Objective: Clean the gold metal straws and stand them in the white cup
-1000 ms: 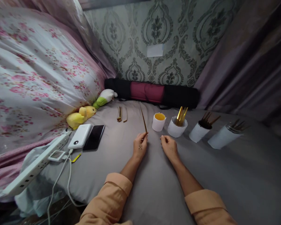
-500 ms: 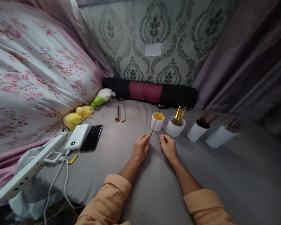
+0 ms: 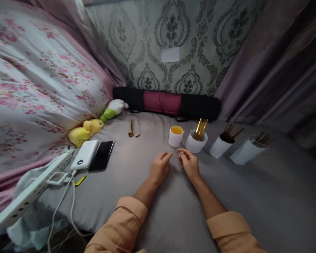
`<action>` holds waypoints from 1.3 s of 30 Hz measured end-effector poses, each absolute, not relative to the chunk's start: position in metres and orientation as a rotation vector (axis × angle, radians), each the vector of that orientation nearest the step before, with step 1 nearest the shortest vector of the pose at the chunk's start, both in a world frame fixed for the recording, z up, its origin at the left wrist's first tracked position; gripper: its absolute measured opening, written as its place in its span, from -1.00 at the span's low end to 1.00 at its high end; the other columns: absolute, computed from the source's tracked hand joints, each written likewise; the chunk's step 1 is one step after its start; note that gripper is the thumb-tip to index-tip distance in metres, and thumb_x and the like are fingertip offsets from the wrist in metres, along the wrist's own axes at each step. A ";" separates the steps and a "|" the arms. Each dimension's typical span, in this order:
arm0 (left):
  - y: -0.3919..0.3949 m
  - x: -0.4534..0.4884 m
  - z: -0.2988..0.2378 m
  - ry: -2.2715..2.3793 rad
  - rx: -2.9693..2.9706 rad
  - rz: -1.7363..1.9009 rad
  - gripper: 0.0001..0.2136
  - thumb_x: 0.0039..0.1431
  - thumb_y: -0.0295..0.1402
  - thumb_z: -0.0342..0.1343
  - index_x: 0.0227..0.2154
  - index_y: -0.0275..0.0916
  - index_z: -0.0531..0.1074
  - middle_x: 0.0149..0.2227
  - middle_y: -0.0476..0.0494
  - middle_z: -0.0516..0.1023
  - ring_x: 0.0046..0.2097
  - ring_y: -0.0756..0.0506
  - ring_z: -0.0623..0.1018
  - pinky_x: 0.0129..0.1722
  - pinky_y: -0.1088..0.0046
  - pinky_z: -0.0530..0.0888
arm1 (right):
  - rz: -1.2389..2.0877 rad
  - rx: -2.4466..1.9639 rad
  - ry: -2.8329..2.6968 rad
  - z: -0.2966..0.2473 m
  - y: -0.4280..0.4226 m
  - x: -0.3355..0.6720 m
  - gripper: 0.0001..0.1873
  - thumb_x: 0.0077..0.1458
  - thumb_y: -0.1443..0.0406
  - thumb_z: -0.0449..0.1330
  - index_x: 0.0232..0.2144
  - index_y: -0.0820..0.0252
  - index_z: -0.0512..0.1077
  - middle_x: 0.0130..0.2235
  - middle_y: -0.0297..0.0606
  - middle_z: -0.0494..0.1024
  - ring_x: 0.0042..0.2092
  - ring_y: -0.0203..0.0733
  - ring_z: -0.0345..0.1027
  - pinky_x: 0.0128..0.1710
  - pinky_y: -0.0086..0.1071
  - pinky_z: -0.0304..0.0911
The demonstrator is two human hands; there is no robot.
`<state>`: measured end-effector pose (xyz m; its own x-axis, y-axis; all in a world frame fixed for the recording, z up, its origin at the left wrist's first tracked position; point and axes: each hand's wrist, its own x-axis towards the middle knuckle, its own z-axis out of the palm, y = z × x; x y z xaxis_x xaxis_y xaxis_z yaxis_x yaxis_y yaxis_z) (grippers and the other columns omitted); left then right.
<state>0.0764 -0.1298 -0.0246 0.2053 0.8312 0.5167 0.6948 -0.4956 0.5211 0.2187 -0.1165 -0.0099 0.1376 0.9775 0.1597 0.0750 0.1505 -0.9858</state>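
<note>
My left hand (image 3: 161,168) is over the grey sheet, its thumb and fingertips pinched together. Close on its right, my right hand (image 3: 189,164) has curled fingers, with its fingertips almost meeting the left ones. Whatever lies between the fingertips is too small or blurred to make out. Just beyond the hands stands a white-wrapped cup with a yellow inside (image 3: 175,140). Right of it is a wider white cup (image 3: 196,144) holding shiny gold sticks (image 3: 201,129). Two tilted white cylinders, one nearer (image 3: 219,149) and one farther right (image 3: 246,153), hold darker thin sticks.
Several thin bent gold pieces (image 3: 131,128) lie left of the cups. A black phone (image 3: 101,156), white power bank (image 3: 84,154), power strip (image 3: 33,195) and cables are at left. Plush toys (image 3: 85,133) rest by the curtain. A black and maroon roll (image 3: 162,102) lies along the wall.
The thin brown stick that stood up from my left hand no longer shows. My right fingers have moved closer to my left fingertips. The view has shifted slightly.
</note>
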 end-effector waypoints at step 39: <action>-0.127 0.079 -0.027 1.298 2.222 1.133 -0.72 0.14 -0.48 -0.16 -0.16 -0.20 0.38 -0.24 -0.15 0.41 -0.17 -0.02 0.39 -0.16 0.46 0.34 | 1.089 -1.162 -1.058 -0.010 -0.114 0.220 -0.62 -0.07 0.04 0.09 -0.35 0.25 0.39 -0.58 -0.40 0.31 -0.64 -0.45 0.11 -0.72 -0.55 0.00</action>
